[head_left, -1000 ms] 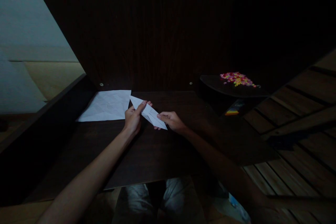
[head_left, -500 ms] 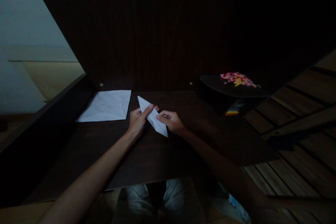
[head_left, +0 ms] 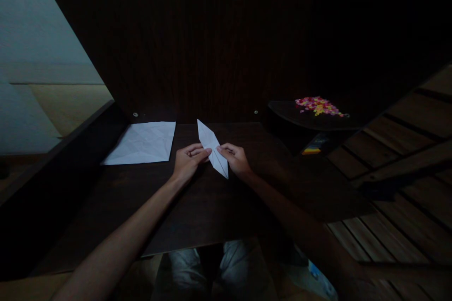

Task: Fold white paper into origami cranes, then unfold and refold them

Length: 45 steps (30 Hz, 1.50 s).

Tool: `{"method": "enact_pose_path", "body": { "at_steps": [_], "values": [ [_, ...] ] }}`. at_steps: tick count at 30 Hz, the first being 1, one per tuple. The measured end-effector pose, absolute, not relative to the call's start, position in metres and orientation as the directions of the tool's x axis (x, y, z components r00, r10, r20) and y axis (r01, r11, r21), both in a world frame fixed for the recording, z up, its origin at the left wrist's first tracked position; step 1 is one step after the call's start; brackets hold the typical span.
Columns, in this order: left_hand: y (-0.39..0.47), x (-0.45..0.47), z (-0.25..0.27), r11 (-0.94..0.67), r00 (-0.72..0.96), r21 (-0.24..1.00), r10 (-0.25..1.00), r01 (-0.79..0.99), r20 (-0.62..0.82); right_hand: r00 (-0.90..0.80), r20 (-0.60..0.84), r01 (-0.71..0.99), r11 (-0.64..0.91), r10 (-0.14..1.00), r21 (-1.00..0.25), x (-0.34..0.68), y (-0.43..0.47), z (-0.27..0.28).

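Between my two hands is a folded white paper, long and pointed at both ends, with crease lines on its near half. My left hand pinches its left edge, thumb on top and fingers curled behind. On the opposite edge, my right hand grips the paper with its thumb on the face. The fingertips under the sheet are hidden. A creased, flat white sheet lies on the dark desk to the left of my hands.
The dark wooden desk has a raised side board at left and a tall back panel. A small curved shelf at right bears a heap of colourful small pieces. Slatted wood lies beyond.
The folded paper has turned more upright, its far tip moving right and away. My left thumb has slid down to the left edge, and my right hand has shifted slightly up.
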<state>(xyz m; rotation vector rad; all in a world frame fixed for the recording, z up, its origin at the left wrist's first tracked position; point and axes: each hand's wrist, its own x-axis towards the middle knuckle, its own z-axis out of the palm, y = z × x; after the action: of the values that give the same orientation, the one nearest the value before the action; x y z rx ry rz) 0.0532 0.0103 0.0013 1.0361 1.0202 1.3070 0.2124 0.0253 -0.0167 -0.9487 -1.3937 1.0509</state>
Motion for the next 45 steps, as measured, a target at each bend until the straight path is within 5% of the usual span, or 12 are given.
{"method": "enact_pose_path", "body": {
  "at_steps": [10, 20, 34, 45],
  "values": [
    [0.0139, 0.0474, 0.0009, -0.031, 0.088, 0.992, 0.995, -0.125, 0.043, -0.119, 0.277, -0.014, 0.278, 0.953, -0.961, 0.2126, 0.0258, -0.0175],
    [0.0182, 0.0487, -0.0047, -0.275, 0.068, 0.953, 0.956, -0.124, 0.285, -0.117, 0.2, -0.039, 0.197, 0.973, -0.98, 0.2135, 0.0258, -0.0158],
    [0.0165, 0.045, -0.0012, -0.197, 0.166, 0.976, 0.963, -0.094, 0.211, -0.03, 0.366, -0.043, 0.364, 0.93, -0.93, 0.2142, 0.0258, -0.0179],
    [0.0183, 0.0514, -0.0066, -0.191, 0.018, 0.972, 0.981, -0.136, 0.195, 0.032, 0.359, -0.037, 0.36, 0.933, -0.932, 0.2094, 0.0234, -0.0163]
  ]
}}
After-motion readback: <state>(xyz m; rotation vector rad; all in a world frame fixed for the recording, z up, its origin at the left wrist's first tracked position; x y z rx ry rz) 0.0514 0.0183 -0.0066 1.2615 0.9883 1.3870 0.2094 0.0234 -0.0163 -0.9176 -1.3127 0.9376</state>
